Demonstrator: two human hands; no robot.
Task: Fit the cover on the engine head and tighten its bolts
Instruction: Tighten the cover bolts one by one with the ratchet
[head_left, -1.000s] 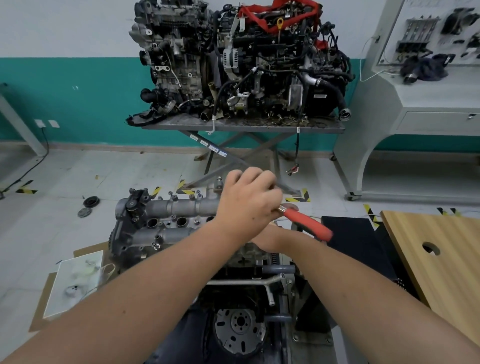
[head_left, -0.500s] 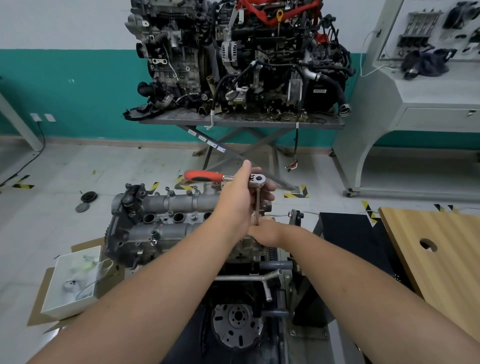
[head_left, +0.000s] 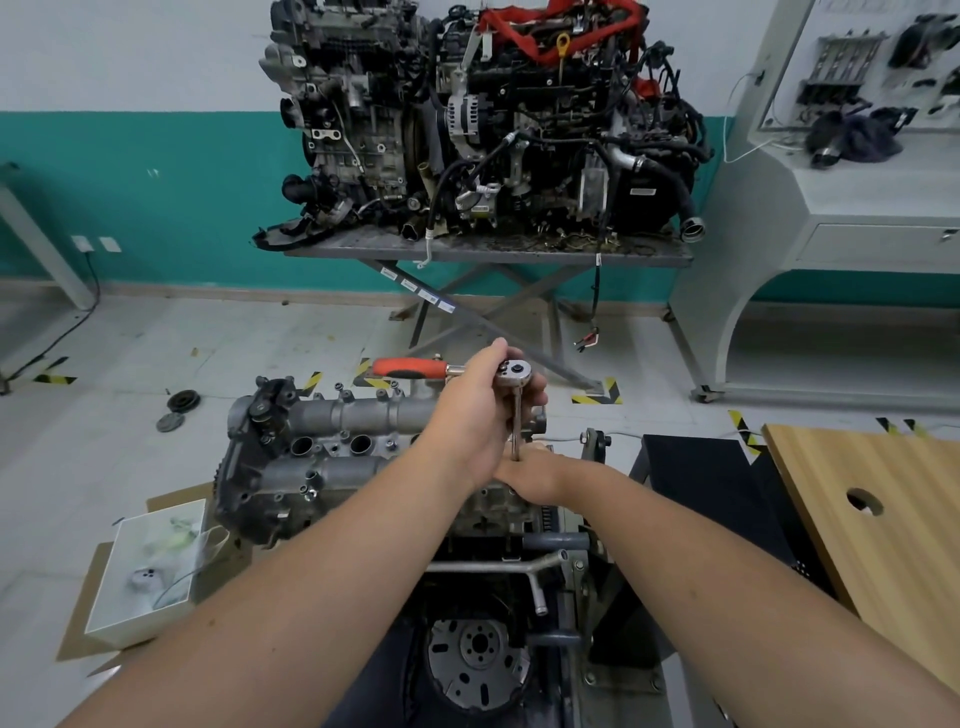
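The grey cover (head_left: 332, 441) lies on the engine head on a stand in front of me, with round holes along its top. My left hand (head_left: 475, 415) grips the head of a ratchet wrench (head_left: 511, 370), whose red handle (head_left: 410, 368) points left. A thin extension bar (head_left: 517, 426) runs straight down from the ratchet to the cover's right end. My right hand (head_left: 527, 470) holds the lower end of that bar; its fingers are mostly hidden behind my left hand. The bolt under the bar is hidden.
A white box (head_left: 150, 566) on cardboard sits at the lower left. A wooden table (head_left: 883, 519) with a hole stands on the right, a black stand (head_left: 717, 478) beside it. Two more engines rest on a lift table (head_left: 488, 249) behind. A flywheel (head_left: 475, 660) faces me below.
The ratchet handle has swung from pointing right to pointing left. In the last half second it barely moved, and both hands stay on the tool.
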